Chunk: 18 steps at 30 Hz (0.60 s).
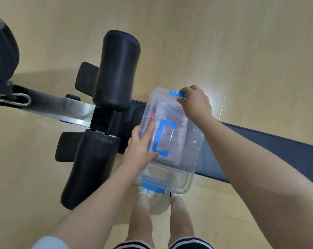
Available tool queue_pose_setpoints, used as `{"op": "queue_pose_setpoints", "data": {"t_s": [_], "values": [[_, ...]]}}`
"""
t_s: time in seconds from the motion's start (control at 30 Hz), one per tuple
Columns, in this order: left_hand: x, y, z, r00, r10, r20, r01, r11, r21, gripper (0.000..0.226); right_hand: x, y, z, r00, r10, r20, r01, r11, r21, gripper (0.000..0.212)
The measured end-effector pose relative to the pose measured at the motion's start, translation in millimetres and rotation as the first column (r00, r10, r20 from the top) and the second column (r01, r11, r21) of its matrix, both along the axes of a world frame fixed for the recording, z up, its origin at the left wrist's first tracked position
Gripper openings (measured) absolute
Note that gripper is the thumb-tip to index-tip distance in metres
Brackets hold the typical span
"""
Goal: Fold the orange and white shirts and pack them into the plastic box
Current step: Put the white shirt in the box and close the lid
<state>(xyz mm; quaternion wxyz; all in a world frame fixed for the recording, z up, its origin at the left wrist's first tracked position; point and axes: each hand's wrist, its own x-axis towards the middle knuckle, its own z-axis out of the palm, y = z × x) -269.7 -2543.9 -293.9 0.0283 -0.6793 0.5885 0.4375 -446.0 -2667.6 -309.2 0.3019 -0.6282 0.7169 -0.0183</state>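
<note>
A clear plastic box (191, 151) with its lid on sits across a dark padded bench. The lid has a blue carry handle (161, 137) and blue clips at both ends. Through the lid I see the folded white shirt (172, 112), with a sliver of the orange shirt (152, 116) showing at its left edge. My left hand (140, 150) lies flat on the lid beside the carry handle, fingers straight. My right hand (195, 101) curls its fingers over the far blue clip (178, 93). The near blue clip (153, 188) is down on the box's front end.
The bench (277, 150) runs off to the right. Black foam roller pads (116, 69) and a metal bar (62, 108) with a carabiner stand left of the box. Light wooden floor lies all round. My legs and white shoes are below the box.
</note>
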Motion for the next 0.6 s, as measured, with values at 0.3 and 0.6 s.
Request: {"op": "queue_pose_setpoints", "data": {"t_s": [0.3,0.6], "values": [[-5.8,99.6,-4.9,0.381,0.924,-0.019,-0.880,0.369,0.298,0.084,14.6,92.6,1.4,0.901,0.433,-0.036,-0.435,0.899,-0.051,0.055],[-34.0,115.7,-11.7,0.146,0.987,-0.071,-0.851,0.162,0.500,0.039,-7.5,157.4,6.5,0.832,0.550,-0.071,-0.539,0.832,0.129,0.061]]}}
